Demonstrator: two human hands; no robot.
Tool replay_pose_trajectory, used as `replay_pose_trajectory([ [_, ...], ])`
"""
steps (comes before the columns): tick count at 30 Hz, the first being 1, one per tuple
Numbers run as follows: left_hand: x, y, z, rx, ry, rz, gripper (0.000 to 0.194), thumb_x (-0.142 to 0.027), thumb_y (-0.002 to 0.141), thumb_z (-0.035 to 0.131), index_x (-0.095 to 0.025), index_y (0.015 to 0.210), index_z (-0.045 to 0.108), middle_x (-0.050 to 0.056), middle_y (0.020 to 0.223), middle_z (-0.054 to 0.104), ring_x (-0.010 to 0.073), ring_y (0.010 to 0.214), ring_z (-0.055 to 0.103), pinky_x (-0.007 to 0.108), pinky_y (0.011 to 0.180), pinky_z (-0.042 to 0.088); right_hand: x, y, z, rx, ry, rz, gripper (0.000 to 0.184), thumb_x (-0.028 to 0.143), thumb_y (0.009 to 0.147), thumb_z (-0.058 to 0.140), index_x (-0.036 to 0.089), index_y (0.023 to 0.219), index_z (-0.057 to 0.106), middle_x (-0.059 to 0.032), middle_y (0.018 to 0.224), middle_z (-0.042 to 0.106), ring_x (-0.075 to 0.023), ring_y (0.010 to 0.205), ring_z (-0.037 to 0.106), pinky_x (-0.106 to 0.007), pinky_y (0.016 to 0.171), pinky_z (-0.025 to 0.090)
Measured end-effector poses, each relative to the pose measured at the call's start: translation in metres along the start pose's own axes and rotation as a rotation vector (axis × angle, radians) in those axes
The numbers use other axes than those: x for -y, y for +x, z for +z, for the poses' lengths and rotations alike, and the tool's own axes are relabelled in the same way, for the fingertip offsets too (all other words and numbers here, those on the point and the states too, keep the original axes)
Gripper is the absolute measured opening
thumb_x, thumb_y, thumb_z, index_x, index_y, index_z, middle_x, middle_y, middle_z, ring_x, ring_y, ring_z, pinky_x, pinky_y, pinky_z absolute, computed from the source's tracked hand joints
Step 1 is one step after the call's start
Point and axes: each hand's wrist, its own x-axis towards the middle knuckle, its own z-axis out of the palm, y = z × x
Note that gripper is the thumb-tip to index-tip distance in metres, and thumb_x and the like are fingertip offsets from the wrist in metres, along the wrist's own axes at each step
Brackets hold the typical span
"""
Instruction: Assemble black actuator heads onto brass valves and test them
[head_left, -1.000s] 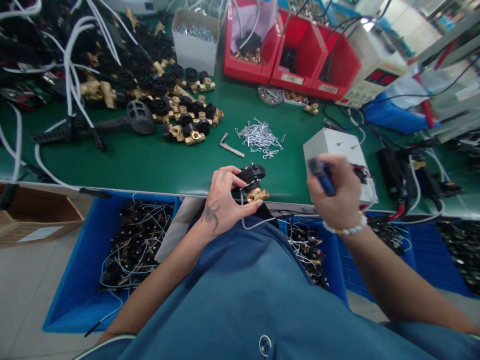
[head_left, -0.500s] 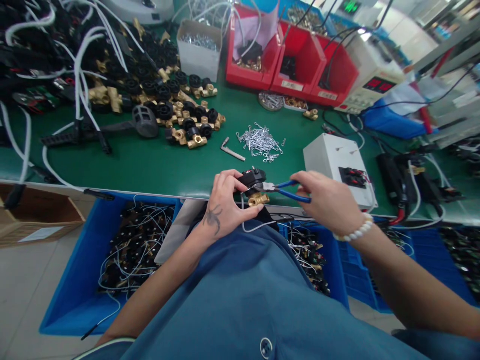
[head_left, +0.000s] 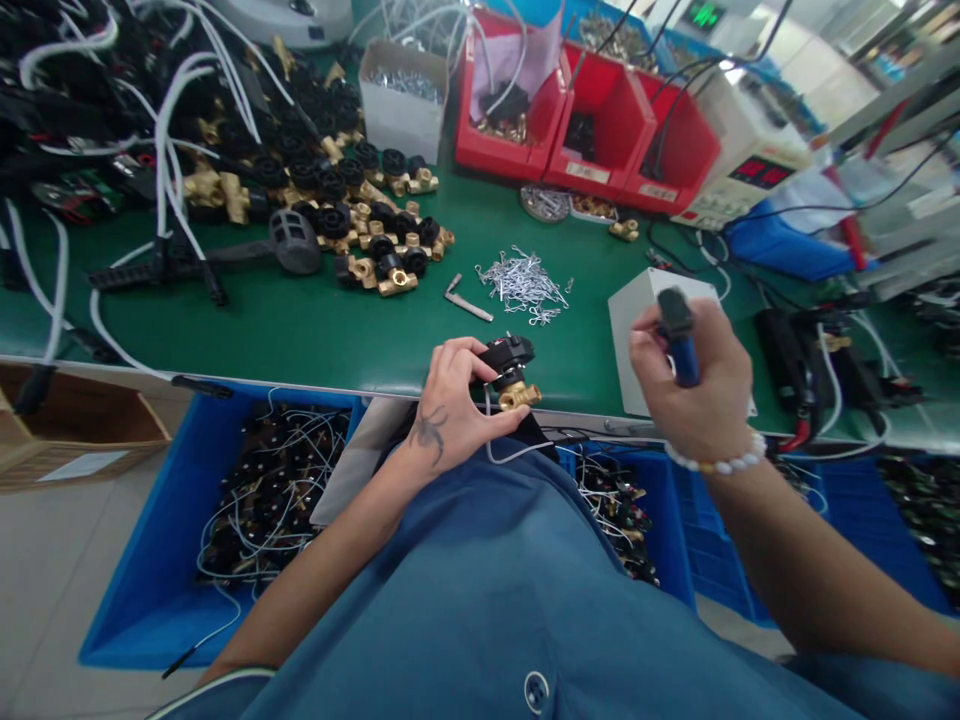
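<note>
My left hand (head_left: 457, 400) is closed around a brass valve fitting (head_left: 519, 396) with a black housing (head_left: 508, 352) on top, at the table's front edge. The thumb presses the brass and the fingers hold the black part. A thin white cable hangs from it. My right hand (head_left: 694, 380) is raised in front of a grey box, away from the valve. It grips the blue-handled pliers (head_left: 681, 345), now seen nearly end-on with the dark head up. A pile of small metal spring pins (head_left: 523, 280) and an L-shaped metal piece (head_left: 468, 300) lie beyond the valve.
Several brass fittings with black caps (head_left: 390, 250) and a black mallet (head_left: 292, 243) lie at left. Red bins (head_left: 510, 150) and a white box of pins (head_left: 405, 120) stand behind. A grey switch box (head_left: 630, 350) is at right. Blue crates (head_left: 142, 590) sit below the table edge.
My right hand has drawn the pliers off the valve, moving right and upward and turning them upright. My left hand still holds the valve in nearly the same place.
</note>
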Motion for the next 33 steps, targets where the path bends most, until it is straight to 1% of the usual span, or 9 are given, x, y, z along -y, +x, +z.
replay_pose_trajectory([
  [1,0.000,0.000,0.000,0.003,0.001,-0.004,0.041,-0.026,0.066,0.087,-0.020,0.088,0.053,0.011,0.114,0.059,0.0270,0.110,0.058,0.045,0.087,0.055,0.000,-0.001,0.002,-0.002,-0.019,-0.002,0.019,0.022,0.086,0.047,0.021,0.101,0.059,-0.0029,0.079,0.060,-0.0149,0.061,0.052,-0.029,0.058,0.040],
  [6,0.001,0.000,0.000,-0.001,-0.005,-0.006,0.042,-0.025,0.065,0.087,-0.020,0.088,0.053,0.010,0.115,0.059,0.0270,0.110,0.058,0.044,0.087,0.055,0.000,-0.002,0.008,0.282,-0.147,-0.154,0.017,0.014,0.079,0.050,0.020,0.089,0.063,-0.0035,0.074,0.062,-0.0152,0.058,0.051,-0.029,0.053,0.034],
  [10,0.003,0.001,-0.001,0.005,-0.006,-0.013,0.041,-0.026,0.066,0.087,-0.020,0.088,0.053,0.010,0.115,0.059,0.0269,0.110,0.058,0.045,0.089,0.055,-0.002,-0.001,0.005,-0.057,0.019,-0.112,0.015,0.022,0.090,0.046,0.019,0.100,0.057,-0.0023,0.078,0.059,-0.0146,0.062,0.053,-0.029,0.060,0.042],
  [12,0.003,0.002,-0.001,0.006,-0.012,-0.016,0.041,-0.027,0.066,0.087,-0.020,0.088,0.053,0.010,0.115,0.059,0.0271,0.110,0.058,0.046,0.090,0.055,-0.004,-0.002,0.009,-0.118,0.056,-0.114,0.013,0.021,0.088,0.047,0.020,0.096,0.057,-0.0012,0.074,0.056,-0.0141,0.059,0.050,-0.028,0.057,0.041],
  [17,0.002,0.001,-0.001,0.017,-0.019,0.005,0.042,-0.024,0.064,0.088,-0.020,0.089,0.054,0.010,0.115,0.059,0.0277,0.112,0.057,0.047,0.092,0.055,-0.005,0.000,0.016,0.219,-0.012,-0.216,0.017,0.016,0.081,0.048,0.019,0.089,0.063,-0.0034,0.073,0.061,-0.0142,0.058,0.052,-0.027,0.054,0.038],
  [22,0.003,0.001,-0.002,0.008,-0.015,0.011,0.041,-0.026,0.066,0.087,-0.019,0.089,0.054,0.012,0.115,0.059,0.0279,0.110,0.058,0.049,0.093,0.054,0.000,0.000,0.007,0.086,-0.116,-0.083,0.023,0.020,0.090,0.043,0.018,0.102,0.061,-0.0046,0.078,0.060,-0.0147,0.060,0.050,-0.029,0.057,0.039],
  [27,0.003,0.001,-0.002,0.012,-0.017,0.001,0.042,-0.024,0.064,0.087,-0.020,0.090,0.054,0.010,0.115,0.058,0.0275,0.111,0.057,0.047,0.092,0.054,0.001,0.004,0.003,0.301,-0.175,-0.162,0.019,0.015,0.080,0.049,0.019,0.091,0.064,-0.0051,0.076,0.063,-0.0151,0.057,0.051,-0.029,0.053,0.034],
  [31,0.002,0.001,-0.002,0.021,-0.023,-0.010,0.041,-0.027,0.066,0.087,-0.020,0.088,0.053,0.010,0.114,0.059,0.0273,0.110,0.057,0.048,0.093,0.053,0.002,0.006,0.000,0.003,-0.041,-0.021,0.020,0.024,0.089,0.045,0.019,0.103,0.059,-0.0053,0.082,0.062,-0.0163,0.064,0.055,-0.029,0.060,0.042],
  [33,0.002,0.002,-0.002,0.022,-0.021,-0.017,0.041,-0.028,0.066,0.087,-0.020,0.088,0.053,0.011,0.115,0.058,0.0272,0.110,0.057,0.049,0.095,0.052,0.001,0.004,0.004,0.030,-0.063,-0.024,0.018,0.022,0.087,0.046,0.019,0.098,0.059,-0.0047,0.078,0.061,-0.0167,0.064,0.055,-0.030,0.060,0.042],
])
